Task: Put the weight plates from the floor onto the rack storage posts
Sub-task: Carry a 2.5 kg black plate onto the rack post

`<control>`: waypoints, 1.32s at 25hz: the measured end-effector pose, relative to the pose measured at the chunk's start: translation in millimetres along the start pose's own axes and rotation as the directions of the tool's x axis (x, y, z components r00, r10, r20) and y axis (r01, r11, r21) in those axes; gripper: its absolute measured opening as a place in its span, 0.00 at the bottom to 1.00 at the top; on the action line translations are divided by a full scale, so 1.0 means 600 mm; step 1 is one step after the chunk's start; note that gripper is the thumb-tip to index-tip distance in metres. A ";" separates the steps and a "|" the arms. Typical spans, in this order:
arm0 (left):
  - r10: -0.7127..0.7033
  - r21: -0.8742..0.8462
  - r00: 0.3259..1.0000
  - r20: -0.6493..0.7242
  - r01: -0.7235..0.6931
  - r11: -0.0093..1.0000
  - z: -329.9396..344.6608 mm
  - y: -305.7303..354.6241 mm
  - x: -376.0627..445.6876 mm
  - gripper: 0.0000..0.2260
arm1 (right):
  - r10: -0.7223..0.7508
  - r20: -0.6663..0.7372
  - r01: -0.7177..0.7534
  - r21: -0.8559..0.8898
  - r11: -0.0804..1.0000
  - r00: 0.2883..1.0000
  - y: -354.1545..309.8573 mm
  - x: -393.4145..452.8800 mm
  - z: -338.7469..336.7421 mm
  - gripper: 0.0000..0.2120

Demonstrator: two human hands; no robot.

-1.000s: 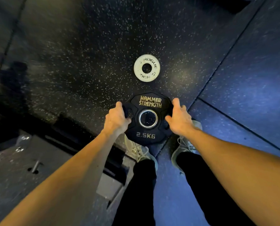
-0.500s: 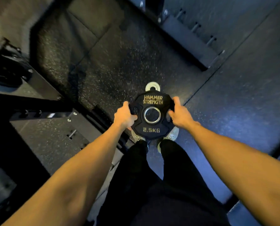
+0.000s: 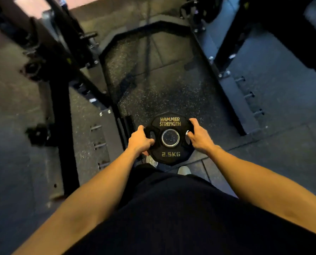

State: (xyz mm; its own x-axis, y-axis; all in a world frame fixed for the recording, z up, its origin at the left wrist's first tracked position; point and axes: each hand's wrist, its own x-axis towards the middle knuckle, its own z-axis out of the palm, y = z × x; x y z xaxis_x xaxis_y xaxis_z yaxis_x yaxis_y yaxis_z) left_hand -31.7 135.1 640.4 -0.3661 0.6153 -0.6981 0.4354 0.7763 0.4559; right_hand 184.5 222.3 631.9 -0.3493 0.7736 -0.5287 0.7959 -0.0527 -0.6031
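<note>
Now carrying the black weight plate (image 3: 170, 138), marked 2.5KG, flat in front of the body, off the floor (image 3: 162, 89) and above the feet. Left hand (image 3: 139, 140) gripping the plate's left edge, thumb hooked at the grip slot; right hand (image 3: 199, 138) gripping the right edge, fingers curled round the rim. Lettering face up, steel-ringed centre hole open to view.

Rack frame (image 3: 59, 100) dark and blurred to the left, with what look like short pegs and a knob low on the upright; another base rail (image 3: 245, 107) with small pegs to the right. Hard to tell from this blur which post is free for a plate of this kind.

To do the step well, judging from this: keep both grips even so the plate stays level while walking; turn toward the nearer upright on the left; tip the plate from flat to upright before reaching the post, so the centre hole faces the post's end. Line hole and post by eye, then slide on straight, not at a slant, to avoid binding on the steel ring. Keep fingers at the rim and out of the hole and the back face, where pinching against a stored plate seems likely. Watch feet near the base rails.
</note>
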 end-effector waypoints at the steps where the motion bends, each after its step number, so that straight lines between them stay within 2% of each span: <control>1: -0.036 -0.044 0.999 -0.035 0.035 0.998 0.007 -0.013 -0.022 0.19 | -0.058 0.043 0.059 -0.032 0.998 0.997 -0.003 -0.001 -0.003 0.22; 5: -0.234 -0.260 0.955 -0.180 0.183 0.948 0.060 -0.074 -0.117 0.24 | -0.268 0.250 0.312 -0.156 0.937 0.930 -0.020 -0.010 0.004 0.22; 8: -0.373 -0.391 0.893 -0.254 0.257 0.884 0.109 -0.125 -0.188 0.21 | -0.324 0.392 0.435 -0.240 0.868 0.861 -0.044 -0.028 0.035 0.22; 13: -0.610 -0.588 0.734 -0.299 0.362 0.724 0.171 -0.241 -0.322 0.20 | -0.425 0.610 0.660 -0.225 0.717 0.669 -0.094 -0.107 0.149 0.21; 16: -0.708 -0.710 0.654 -0.268 0.363 0.604 0.215 -0.314 -0.405 0.18 | -0.418 0.718 0.739 -0.199 0.643 0.557 -0.119 -0.174 0.230 0.21; 19: -0.768 -0.828 0.598 -0.228 0.295 0.476 0.255 -0.397 -0.489 0.18 | -0.414 0.790 0.805 -0.161 0.571 0.451 -0.134 -0.256 0.322 0.22; 21: -0.798 -0.861 0.556 -0.234 0.262 0.435 0.272 -0.466 -0.546 0.18 | -0.412 0.820 0.833 -0.134 0.537 0.398 -0.143 -0.322 0.388 0.22; 25: -0.810 -0.897 0.536 -0.239 0.197 0.395 0.280 -0.591 -0.643 0.15 | -0.416 0.827 0.844 -0.123 0.522 0.378 -0.152 -0.432 0.504 0.19; 29: -0.814 -0.854 0.508 -0.281 0.254 0.454 0.261 -0.721 -0.725 0.15 | -0.424 0.833 0.853 -0.105 0.512 0.356 -0.186 -0.530 0.611 0.19; 33: -0.801 -0.831 0.520 -0.297 0.272 0.485 0.216 -0.808 -0.750 0.15 | -0.397 0.841 0.820 -0.091 0.565 0.367 -0.228 -0.570 0.674 0.18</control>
State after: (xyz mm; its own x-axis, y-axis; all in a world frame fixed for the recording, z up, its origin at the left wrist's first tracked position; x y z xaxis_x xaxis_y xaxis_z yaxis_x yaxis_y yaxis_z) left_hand 28.7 -535.9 661.9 -0.7830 -0.2609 -0.5646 -0.5724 0.6574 0.4900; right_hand -5.1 -290.7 653.7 -0.8603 -0.2259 -0.4569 0.2082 0.6625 -0.7196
